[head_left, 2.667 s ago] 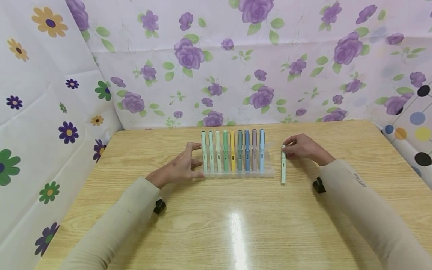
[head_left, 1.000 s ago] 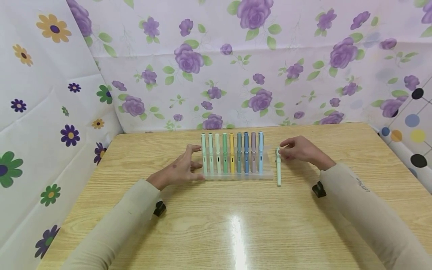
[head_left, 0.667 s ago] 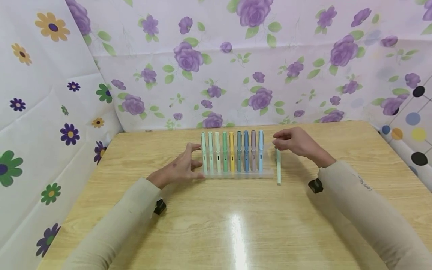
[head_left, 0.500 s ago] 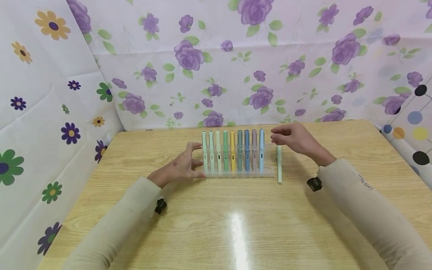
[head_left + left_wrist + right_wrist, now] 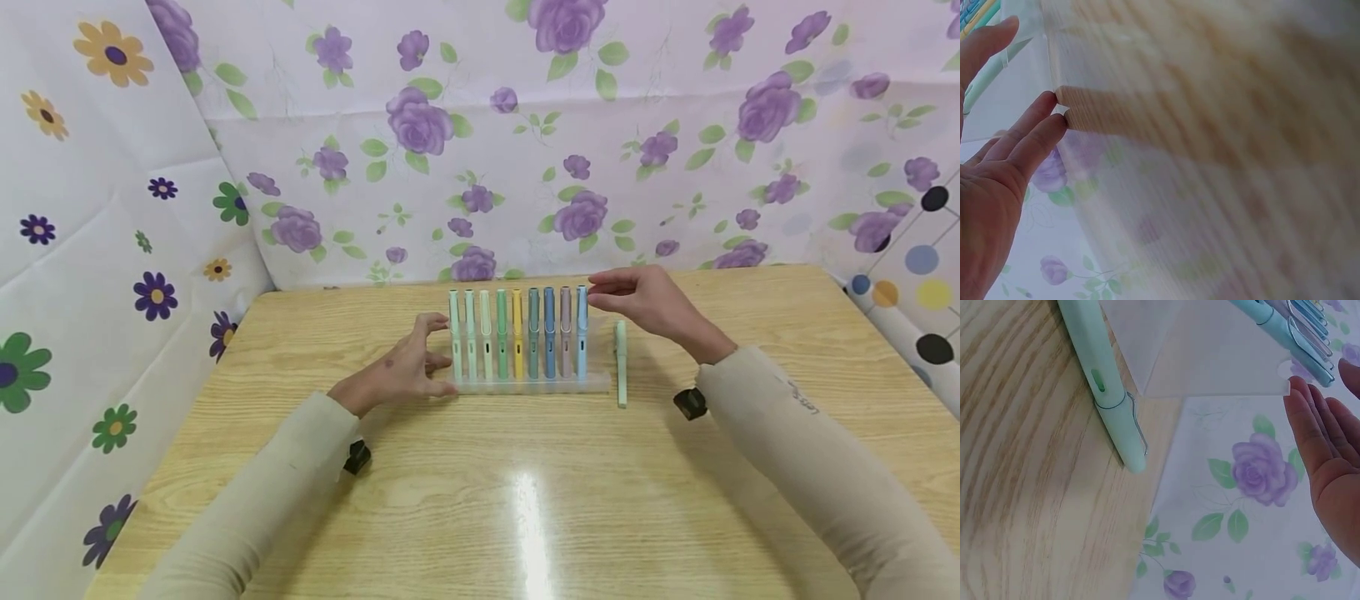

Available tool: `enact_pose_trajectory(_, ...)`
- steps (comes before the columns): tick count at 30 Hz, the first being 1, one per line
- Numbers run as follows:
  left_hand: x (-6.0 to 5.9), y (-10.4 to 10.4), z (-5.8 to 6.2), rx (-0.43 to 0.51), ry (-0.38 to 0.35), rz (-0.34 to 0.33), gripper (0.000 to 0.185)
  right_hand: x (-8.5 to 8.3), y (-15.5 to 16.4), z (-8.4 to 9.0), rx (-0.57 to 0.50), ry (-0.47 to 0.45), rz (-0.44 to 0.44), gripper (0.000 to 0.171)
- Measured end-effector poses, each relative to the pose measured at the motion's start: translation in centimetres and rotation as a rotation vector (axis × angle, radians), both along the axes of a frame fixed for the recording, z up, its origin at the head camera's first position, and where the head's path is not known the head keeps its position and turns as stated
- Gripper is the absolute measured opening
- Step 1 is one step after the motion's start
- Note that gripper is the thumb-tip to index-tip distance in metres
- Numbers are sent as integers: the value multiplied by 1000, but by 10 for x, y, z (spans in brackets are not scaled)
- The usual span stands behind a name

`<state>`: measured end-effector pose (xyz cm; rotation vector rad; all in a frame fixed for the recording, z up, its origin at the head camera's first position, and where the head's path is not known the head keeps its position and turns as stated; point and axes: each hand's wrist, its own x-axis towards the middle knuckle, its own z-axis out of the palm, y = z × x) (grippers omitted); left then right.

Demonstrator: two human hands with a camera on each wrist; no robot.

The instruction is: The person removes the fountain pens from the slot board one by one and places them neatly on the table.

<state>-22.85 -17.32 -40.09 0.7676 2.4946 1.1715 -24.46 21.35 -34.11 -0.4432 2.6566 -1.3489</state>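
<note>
A clear pen stand [image 5: 599, 354] holds a row of several upright capped pens, from pale mint at the left through green, yellow and blue to a light blue pen [image 5: 582, 333] at the right end. My left hand [image 5: 401, 364] is at the stand's left end; in the left wrist view its fingers look extended and the thumb is apart. By the top of the light blue pen is my right hand [image 5: 647, 302], with straight fingers close to the stand's back corner and its thumb spread [image 5: 1341, 469]. A mint pen [image 5: 621, 367] lies on the table right of the stand.
The stand is on a wooden table [image 5: 420, 483], towards its back edge. Flowered cloth [image 5: 480, 150] hangs behind, with more patterned cloth [image 5: 112, 250] at the left. Small black devices [image 5: 690, 404] show below the sleeves.
The right hand has let go of the mint pen and moved up and left to the light blue pen. That mint pen lies slightly closer to the stand. The left hand stays put.
</note>
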Motion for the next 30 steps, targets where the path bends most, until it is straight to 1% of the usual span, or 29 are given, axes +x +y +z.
enact_pose_trajectory(7,-1,-1,0,-15,1,6,99,-1,-6,-4,-13,5,7,50)
enact_pose_trajectory(12,-1,0,-2,-15,31,-5,99,0,-8,-5,-29,-1,10,47)
enact_pose_trajectory(15,-2,-1,-4,-17,43,-6,99,0,-10,-5,-22,13,6,45)
enact_pose_trajectory(19,-3,-1,-4,-18,38,-3,99,-2,-12,-6,-16,40,1,42)
enact_pose_trajectory(30,-1,1,-1,-18,31,6,99,1,-6,9,-8,58,-21,43)
